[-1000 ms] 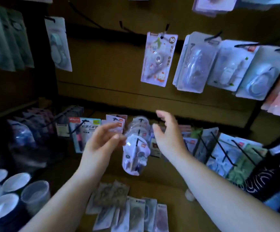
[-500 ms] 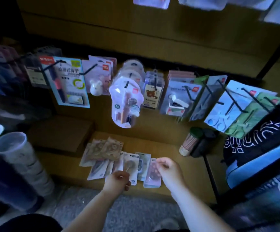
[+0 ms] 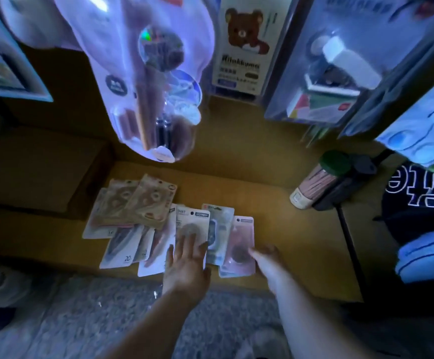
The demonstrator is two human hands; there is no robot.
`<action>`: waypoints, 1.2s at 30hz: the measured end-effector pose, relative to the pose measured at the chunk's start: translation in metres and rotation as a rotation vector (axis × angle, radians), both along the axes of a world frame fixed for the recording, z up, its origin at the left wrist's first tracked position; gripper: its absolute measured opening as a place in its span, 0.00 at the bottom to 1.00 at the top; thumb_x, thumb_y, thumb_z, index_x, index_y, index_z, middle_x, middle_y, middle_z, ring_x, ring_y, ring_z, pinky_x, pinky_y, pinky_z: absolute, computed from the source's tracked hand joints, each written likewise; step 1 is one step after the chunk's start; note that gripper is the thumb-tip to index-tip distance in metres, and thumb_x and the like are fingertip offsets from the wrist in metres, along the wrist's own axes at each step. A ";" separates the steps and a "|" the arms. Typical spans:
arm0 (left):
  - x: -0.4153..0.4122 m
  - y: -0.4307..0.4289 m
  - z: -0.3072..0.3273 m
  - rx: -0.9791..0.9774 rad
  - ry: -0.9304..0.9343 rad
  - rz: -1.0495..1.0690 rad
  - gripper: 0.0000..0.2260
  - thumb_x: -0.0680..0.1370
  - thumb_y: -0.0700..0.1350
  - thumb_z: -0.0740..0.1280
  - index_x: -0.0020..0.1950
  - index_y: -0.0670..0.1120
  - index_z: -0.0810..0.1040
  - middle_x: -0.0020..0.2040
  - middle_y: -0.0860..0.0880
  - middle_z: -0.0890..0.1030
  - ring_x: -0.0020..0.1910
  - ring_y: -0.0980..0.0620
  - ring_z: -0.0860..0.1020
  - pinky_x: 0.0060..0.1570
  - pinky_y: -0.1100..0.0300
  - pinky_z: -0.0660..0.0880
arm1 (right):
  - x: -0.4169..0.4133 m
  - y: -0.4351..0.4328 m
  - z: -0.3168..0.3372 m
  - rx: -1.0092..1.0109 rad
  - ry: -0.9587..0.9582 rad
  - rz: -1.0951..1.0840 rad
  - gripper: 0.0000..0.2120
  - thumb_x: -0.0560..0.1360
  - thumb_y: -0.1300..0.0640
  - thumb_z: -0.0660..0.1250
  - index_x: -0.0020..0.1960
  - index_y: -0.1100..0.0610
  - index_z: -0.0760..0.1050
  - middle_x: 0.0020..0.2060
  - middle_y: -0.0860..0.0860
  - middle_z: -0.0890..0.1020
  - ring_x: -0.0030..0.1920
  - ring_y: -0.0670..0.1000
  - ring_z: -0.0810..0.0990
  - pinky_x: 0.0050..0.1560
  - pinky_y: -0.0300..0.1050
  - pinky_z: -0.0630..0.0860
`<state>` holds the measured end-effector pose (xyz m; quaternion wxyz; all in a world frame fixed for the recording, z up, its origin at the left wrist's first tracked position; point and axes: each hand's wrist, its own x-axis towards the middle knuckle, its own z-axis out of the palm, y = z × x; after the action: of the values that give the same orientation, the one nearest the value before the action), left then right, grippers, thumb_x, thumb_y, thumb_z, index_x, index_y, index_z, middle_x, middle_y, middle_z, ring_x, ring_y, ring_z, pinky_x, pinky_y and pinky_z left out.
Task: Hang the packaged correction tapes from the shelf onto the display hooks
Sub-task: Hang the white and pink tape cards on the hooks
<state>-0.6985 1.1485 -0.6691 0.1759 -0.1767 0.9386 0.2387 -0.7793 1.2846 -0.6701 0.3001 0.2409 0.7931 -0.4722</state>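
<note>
Several packaged correction tapes lie fanned out on the low wooden shelf [image 3: 239,193]. My left hand [image 3: 187,263] lies flat with fingers spread on a grey-white pack [image 3: 192,221] in the middle of the fan. My right hand [image 3: 266,257] touches the right edge of a pink pack [image 3: 240,239] at the fan's right end; whether it grips the pack is unclear. Brown packs [image 3: 148,200] lie at the fan's left. Hooks themselves are out of view; only hung goods show above.
Close to the camera hang a clear blister pack [image 3: 145,73], a bear-printed pack [image 3: 244,42] and other packs. A jar of sticks [image 3: 314,182] leans at the shelf's right, beside a dark bag [image 3: 423,203]. A cardboard box [image 3: 37,164] sits left. Grey carpet [image 3: 94,320] lies below.
Both hands came down from the hanging packs to the fan on the shelf. The view dropped and moved closer. My left hand now lies flat on the grey-white pack.
</note>
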 end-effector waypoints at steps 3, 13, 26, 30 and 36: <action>-0.006 -0.009 -0.014 -0.104 -0.078 -0.013 0.28 0.80 0.54 0.52 0.75 0.54 0.40 0.77 0.47 0.37 0.75 0.44 0.35 0.73 0.48 0.37 | -0.012 -0.005 -0.013 -0.017 -0.038 -0.004 0.35 0.73 0.53 0.67 0.73 0.62 0.55 0.72 0.58 0.63 0.71 0.57 0.65 0.67 0.48 0.64; -0.004 -0.021 -0.037 -0.096 -0.168 -0.005 0.30 0.79 0.56 0.51 0.74 0.56 0.34 0.77 0.50 0.38 0.76 0.47 0.38 0.72 0.43 0.43 | -0.029 -0.024 -0.027 -0.037 -0.094 -0.041 0.26 0.70 0.47 0.69 0.62 0.61 0.70 0.56 0.56 0.77 0.46 0.53 0.79 0.44 0.40 0.72; -0.008 -0.021 -0.034 -0.026 -0.093 0.086 0.29 0.80 0.52 0.53 0.74 0.58 0.37 0.78 0.52 0.41 0.76 0.49 0.40 0.73 0.44 0.45 | -0.032 -0.039 -0.022 -0.240 -0.095 0.006 0.18 0.71 0.56 0.70 0.59 0.60 0.73 0.47 0.53 0.76 0.40 0.48 0.74 0.36 0.36 0.68; -0.009 -0.023 -0.033 -0.013 -0.082 0.108 0.29 0.79 0.52 0.54 0.74 0.59 0.38 0.78 0.52 0.42 0.76 0.49 0.41 0.73 0.45 0.45 | -0.033 -0.046 -0.024 -0.266 -0.131 0.048 0.16 0.70 0.54 0.71 0.53 0.57 0.70 0.39 0.49 0.77 0.39 0.48 0.76 0.48 0.43 0.75; -0.009 -0.024 -0.032 0.005 -0.083 0.114 0.29 0.79 0.52 0.54 0.74 0.59 0.39 0.77 0.53 0.42 0.76 0.49 0.40 0.73 0.46 0.45 | -0.025 -0.056 -0.032 -0.195 -0.070 0.063 0.10 0.70 0.59 0.71 0.46 0.58 0.70 0.32 0.50 0.75 0.28 0.47 0.72 0.16 0.29 0.67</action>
<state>-0.7077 1.1243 -0.7013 0.2010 -0.2391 0.9183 0.2431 -0.8048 1.2290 -0.7020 0.3644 0.2021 0.7395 -0.5287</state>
